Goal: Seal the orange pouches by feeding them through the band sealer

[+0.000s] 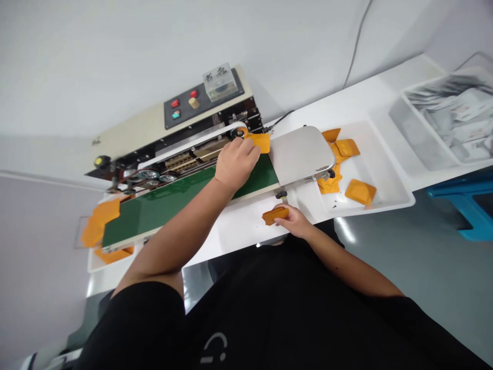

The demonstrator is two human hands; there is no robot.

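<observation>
My left hand (238, 162) is closed on an orange pouch (263, 142) at the intake end of a band sealer (134, 139). The pouch's upper edge is close to the machine's roller; my fingers hide whether it has entered. Beneath my left forearm runs the sealer's green conveyor belt (157, 205). Lower down, near the table's front edge, my right hand (295, 221) grips a small stack of orange pouches (275, 215), seen nearly edge-on, so I cannot tell how many. Between the two hands and to the right sits a flat metal plate (302, 154).
A white tray (389, 169) at right holds several orange pouches (360, 192). Beyond it stands a bin (419, 139) of silvery packets (468, 113). More orange pouches (100, 222) lie at the belt's left end, above another tray (94, 262). A blue stool (462, 192) is at right.
</observation>
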